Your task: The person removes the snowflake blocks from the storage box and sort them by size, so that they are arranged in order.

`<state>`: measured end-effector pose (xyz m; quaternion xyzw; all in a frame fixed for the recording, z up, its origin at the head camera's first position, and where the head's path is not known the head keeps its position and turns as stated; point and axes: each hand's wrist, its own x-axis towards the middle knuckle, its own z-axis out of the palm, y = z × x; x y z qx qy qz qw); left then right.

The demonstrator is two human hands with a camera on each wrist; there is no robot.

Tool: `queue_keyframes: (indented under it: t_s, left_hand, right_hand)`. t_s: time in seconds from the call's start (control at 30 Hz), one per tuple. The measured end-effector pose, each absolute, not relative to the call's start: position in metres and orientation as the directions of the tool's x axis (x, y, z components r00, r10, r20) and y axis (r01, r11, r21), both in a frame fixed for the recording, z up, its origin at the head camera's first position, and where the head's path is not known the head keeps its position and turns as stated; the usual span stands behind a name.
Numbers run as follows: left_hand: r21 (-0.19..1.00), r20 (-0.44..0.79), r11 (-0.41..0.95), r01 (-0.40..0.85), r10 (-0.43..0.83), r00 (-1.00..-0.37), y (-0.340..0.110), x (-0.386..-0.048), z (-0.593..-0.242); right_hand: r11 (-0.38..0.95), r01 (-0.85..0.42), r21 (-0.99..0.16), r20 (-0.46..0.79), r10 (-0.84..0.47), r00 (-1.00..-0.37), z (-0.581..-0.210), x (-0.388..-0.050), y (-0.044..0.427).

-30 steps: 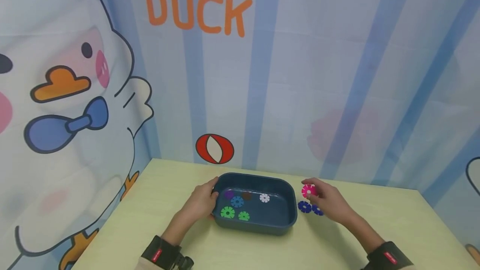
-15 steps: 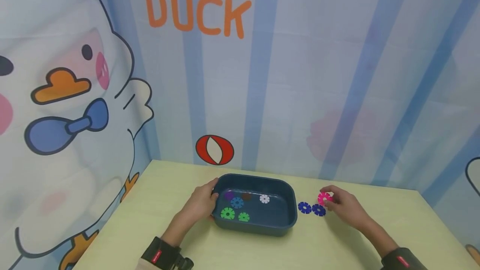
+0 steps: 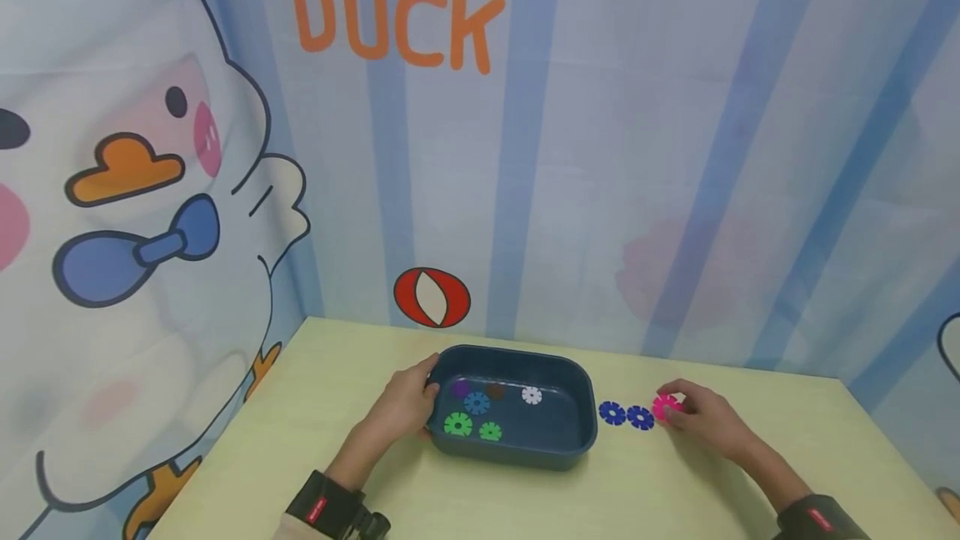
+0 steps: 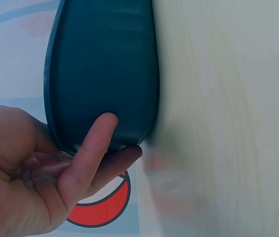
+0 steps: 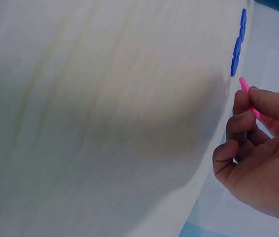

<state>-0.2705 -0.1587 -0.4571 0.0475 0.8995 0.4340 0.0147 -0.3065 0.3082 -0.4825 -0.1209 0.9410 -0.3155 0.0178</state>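
In the head view my left hand (image 3: pixel 401 403) grips the left end of a dark blue-green tray (image 3: pixel 517 452); the left wrist view shows the fingers around the end of the tray (image 4: pixel 105 59). My right hand (image 3: pixel 712 418) pinches a pink notched disc (image 3: pixel 663 408) between thumb and fingers, right beside two blue discs (image 3: pixel 612 413) (image 3: pixel 641 417) lying in a row right of the tray. The right wrist view has the pink disc (image 5: pixel 245 85) tilted in the right hand (image 5: pixel 258 143), a small gap from the blue discs (image 5: pixel 235 59).
Inside the tray lie two green discs (image 3: pixel 458 425) (image 3: pixel 491 432), a light blue one (image 3: pixel 476 403), a white one (image 3: pixel 532 395), a purple one (image 3: pixel 461 388) and a brown one (image 3: pixel 495 391). A printed cloth (image 3: pixel 585 148) hangs behind the pale yellow table (image 3: pixel 360 348).
My right hand has carried the pink disc rightward, from above the blue discs to the right end of their row. The left hand and the tray have stayed in place.
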Motion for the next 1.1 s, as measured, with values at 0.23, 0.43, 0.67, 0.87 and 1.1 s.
queue_keyframes:
  t_s: [0.23,0.43,0.67,0.87,1.1]
  left_hand:
    - [0.783,-0.005,0.62,0.051,0.088,-0.996,-0.158,-0.273,-0.456]
    - [0.779,-0.009,0.625,0.046,0.086,-0.996,-0.158,-0.273,-0.453]
    - [0.778,-0.006,0.626,0.054,0.093,-0.996,-0.157,-0.272,-0.453]
    - [0.777,-0.001,0.627,0.058,0.094,-0.996,-0.157,-0.271,-0.454]
    - [0.776,-0.006,0.628,0.051,0.088,-0.996,-0.158,-0.269,-0.454]
  right_hand:
    - [0.775,-0.194,-0.602,0.003,-0.24,-0.971,-0.482,-0.305,0.311]
    - [0.796,-0.216,-0.566,0.023,-0.247,-0.969,-0.486,-0.304,0.312]
    - [0.815,-0.238,-0.529,0.037,-0.258,-0.966,-0.488,-0.301,0.311]
    - [0.818,-0.212,-0.535,0.025,-0.236,-0.972,-0.484,-0.299,0.311]
    - [0.805,-0.205,-0.557,0.072,-0.199,-0.977,-0.476,-0.303,0.307]
